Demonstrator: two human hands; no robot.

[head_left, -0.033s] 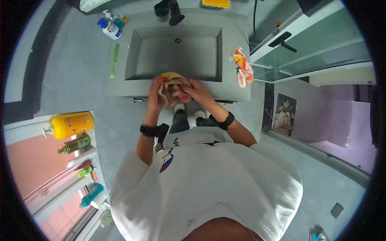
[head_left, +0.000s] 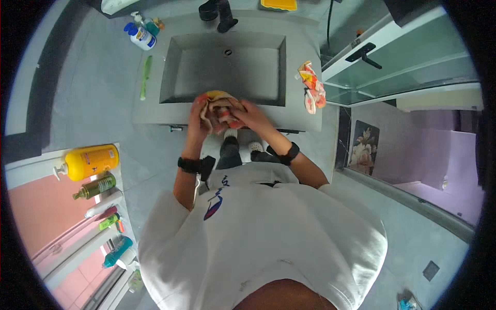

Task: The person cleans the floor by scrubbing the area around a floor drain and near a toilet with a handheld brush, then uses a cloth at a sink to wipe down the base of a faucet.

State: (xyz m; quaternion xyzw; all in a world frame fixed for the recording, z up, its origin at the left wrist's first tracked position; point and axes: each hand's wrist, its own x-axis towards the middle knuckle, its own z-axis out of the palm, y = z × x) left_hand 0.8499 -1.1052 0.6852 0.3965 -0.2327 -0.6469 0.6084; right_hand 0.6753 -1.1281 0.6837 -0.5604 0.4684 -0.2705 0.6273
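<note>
A crumpled cloth (head_left: 217,105), patterned in white, red and yellow, is bunched between my two hands at the front edge of the grey basin (head_left: 223,77). My left hand (head_left: 196,120) grips its left side, with the fingers curled round the folds. From the right, my right hand (head_left: 251,117) presses into the middle of the bunch, and its fingertips are partly lost among the folds. On the counter to the right of the basin lies a second crumpled cloth (head_left: 312,88) in similar colours.
A dark tap (head_left: 225,18) stands behind the basin. Pump bottles (head_left: 141,37) sit at the counter's back left, above a long green strip (head_left: 146,77). A glass door (head_left: 398,64) with a black handle is at the right. Several bottles, including a yellow one (head_left: 93,161), line a ledge at the left.
</note>
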